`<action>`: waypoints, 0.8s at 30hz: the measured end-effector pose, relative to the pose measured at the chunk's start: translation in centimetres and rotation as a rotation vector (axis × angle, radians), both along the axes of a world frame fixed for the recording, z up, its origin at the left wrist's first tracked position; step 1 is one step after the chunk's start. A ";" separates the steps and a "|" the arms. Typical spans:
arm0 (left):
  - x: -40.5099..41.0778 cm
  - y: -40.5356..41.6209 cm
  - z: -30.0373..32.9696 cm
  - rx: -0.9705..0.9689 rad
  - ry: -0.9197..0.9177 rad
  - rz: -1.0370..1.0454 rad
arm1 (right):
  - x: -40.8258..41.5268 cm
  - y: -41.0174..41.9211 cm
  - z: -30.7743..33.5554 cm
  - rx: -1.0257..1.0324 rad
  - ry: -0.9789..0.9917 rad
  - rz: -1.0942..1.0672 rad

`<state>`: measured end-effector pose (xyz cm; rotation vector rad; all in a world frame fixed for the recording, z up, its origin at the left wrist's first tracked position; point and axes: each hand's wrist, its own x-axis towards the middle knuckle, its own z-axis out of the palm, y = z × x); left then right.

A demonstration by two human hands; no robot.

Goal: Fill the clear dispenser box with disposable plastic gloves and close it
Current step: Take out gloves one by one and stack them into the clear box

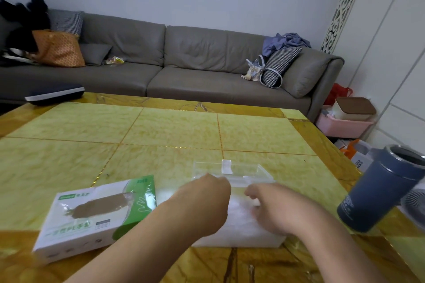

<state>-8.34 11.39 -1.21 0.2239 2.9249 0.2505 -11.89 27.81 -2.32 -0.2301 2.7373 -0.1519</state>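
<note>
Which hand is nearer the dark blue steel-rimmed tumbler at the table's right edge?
Right. The right hand lies over the clear dispenser box, with bare table between it and the dark blue steel-rimmed tumbler. The left hand is farther left.

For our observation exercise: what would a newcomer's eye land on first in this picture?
First, the two bare hands at the near table edge, left hand and right hand, working over a clear plastic dispenser box packed with whitish plastic gloves. Left lies a white-and-green cardboard glove carton; right stands a dark blue metal tumbler.
</note>
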 end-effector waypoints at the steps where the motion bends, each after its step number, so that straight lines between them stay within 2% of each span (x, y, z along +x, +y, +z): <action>1: 0.7 -0.9 0.4 0.075 0.048 0.006 | 0.6 -0.1 0.5 -0.004 0.049 0.002; 3: 2.0 -3.2 1.0 0.175 0.165 0.072 | 1.8 -0.6 1.8 0.031 0.186 0.027; 6: 3.7 -8.2 0.8 0.088 0.298 0.321 | 3.4 -2.6 3.1 0.025 0.429 0.081; 9: 5.1 -13.1 -0.7 -0.043 0.156 0.496 | 5.6 -6.0 2.2 -0.145 0.584 0.299; 12: 5.4 -16.0 -3.6 -0.069 -0.015 0.427 | 7.4 -10.0 -0.3 -0.284 0.443 0.568; 14: 5.3 -16.6 -4.9 -0.058 -0.099 0.328 | 8.0 -12.8 -2.7 -0.289 0.318 0.634; 16: 5.3 -16.7 -5.3 -0.108 -0.137 0.213 | 8.1 -15.0 -5.2 -0.207 0.302 0.633; 18: 5.0 -16.9 -5.8 -0.157 -0.134 0.167 | 7.7 -15.5 -7.2 -0.173 0.347 0.630; 21: 4.8 -17.0 -6.2 -0.131 -0.093 0.219 | 6.9 -15.8 -9.1 -0.123 0.449 0.618; 24: 4.7 -16.6 -6.2 0.061 0.014 0.373 | 7.2 -16.0 -8.6 -0.099 0.461 0.589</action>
